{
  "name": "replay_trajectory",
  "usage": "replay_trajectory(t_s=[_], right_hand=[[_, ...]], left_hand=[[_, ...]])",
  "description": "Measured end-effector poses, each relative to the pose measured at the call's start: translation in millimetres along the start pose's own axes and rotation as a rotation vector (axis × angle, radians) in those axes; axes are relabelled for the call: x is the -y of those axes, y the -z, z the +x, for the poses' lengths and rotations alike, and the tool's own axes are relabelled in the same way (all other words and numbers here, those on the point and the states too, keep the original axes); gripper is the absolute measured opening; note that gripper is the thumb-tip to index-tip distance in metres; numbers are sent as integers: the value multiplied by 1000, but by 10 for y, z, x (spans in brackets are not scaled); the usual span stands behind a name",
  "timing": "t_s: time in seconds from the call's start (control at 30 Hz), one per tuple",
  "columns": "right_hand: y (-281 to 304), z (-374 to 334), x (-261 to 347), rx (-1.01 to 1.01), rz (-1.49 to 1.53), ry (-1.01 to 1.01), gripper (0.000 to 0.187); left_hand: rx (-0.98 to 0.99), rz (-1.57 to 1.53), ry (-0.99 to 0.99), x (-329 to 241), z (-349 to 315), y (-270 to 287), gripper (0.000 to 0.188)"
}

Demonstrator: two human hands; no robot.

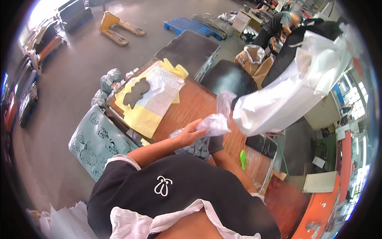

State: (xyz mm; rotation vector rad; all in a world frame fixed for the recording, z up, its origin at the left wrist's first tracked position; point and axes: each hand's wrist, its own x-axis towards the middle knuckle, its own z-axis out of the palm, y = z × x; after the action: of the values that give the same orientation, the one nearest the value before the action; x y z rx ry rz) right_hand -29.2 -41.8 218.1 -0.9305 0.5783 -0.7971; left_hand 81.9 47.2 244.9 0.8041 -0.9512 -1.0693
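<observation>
My left hand [191,134] is bare and closed on a crumpled clear plastic bag [216,125] above the wooden table. A loose end of the bag rises to the right. My right hand [216,143] wears a dark grey glove and sits just under the bag, its fingers hidden. Below the two hands lies clear film with dark grey pieces [197,148] in it; whether either hand touches them I cannot tell. To the right, a green tool [243,159], perhaps a small cutter, rests on the table next to a black flat object [261,146].
Yellow sheets and printed paper [147,119] cover the table's [191,103] left side, with dark grey cut pieces [136,93] on top. A big white plastic sack [274,99] bulges at the right. Beyond are a pallet jack [115,28], a blue pallet [187,26] and another person [278,24].
</observation>
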Motion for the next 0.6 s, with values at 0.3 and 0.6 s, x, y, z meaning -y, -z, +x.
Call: replay_trajectory(t_s=[0.3, 0.6], right_hand=[[-74, -188, 120, -32, -128, -145, 23], [-125, -284, 72, 415, -284, 127, 24]], left_hand=[[-381, -416, 269, 260, 135, 262, 12], [87, -516, -149, 992, 271, 248, 23]])
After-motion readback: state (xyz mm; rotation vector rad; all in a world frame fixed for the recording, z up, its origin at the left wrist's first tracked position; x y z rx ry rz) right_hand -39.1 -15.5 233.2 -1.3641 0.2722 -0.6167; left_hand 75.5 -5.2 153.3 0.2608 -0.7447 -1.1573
